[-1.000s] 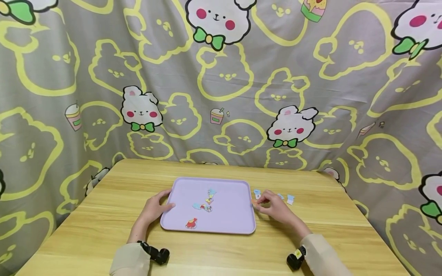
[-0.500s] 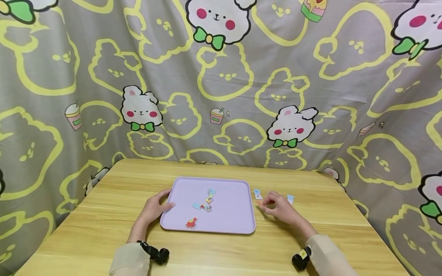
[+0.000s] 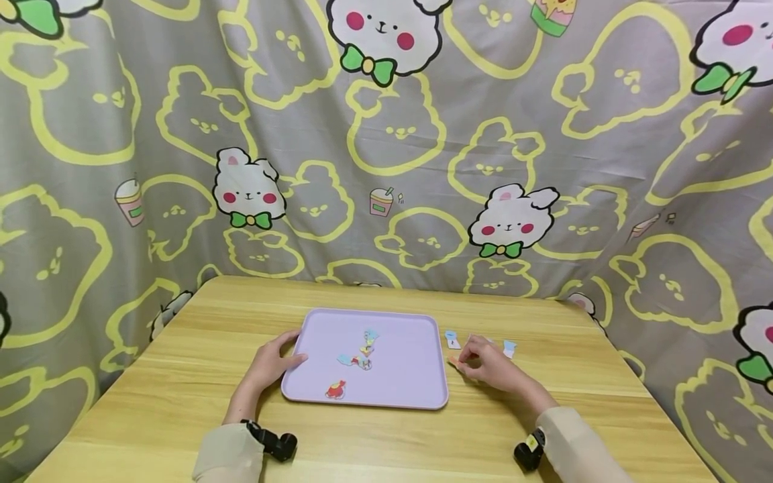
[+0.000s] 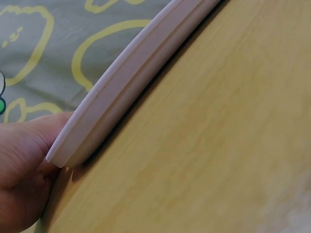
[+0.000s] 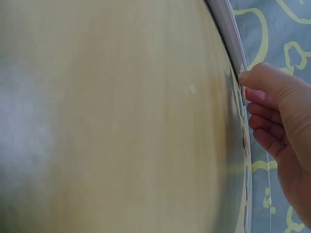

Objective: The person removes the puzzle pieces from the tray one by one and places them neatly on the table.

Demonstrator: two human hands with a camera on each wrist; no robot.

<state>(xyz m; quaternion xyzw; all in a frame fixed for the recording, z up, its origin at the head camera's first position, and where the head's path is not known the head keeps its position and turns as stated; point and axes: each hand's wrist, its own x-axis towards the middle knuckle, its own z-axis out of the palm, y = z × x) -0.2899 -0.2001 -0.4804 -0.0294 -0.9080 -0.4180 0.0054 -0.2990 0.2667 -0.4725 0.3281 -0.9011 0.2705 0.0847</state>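
My left hand (image 3: 270,362) grips the left edge of a lilac tray (image 3: 404,362), thumb over the rim; the left wrist view shows the hand (image 4: 22,165) at the tray's corner (image 4: 65,155). On the tray lie several joined puzzle pieces (image 3: 365,349) in blue, yellow and red, and a separate red piece (image 3: 335,389) near the front edge. Just right of the tray, my right hand (image 3: 492,365) pinches a small orange puzzle piece (image 3: 455,362) between thumb and index finger. In the right wrist view the other fingers of this hand (image 5: 289,116) are curled in.
Beyond my right hand lie loose blue-and-white pieces, one (image 3: 452,340) close to the tray and another (image 3: 510,348) farther right; the hand partly covers what lies between. A patterned curtain (image 3: 417,168) hangs behind the wooden table (image 3: 386,443).
My right hand has moved right, away from the tray's right edge, with the orange piece, and now covers some of the loose pieces. My left hand and the tray have stayed put.
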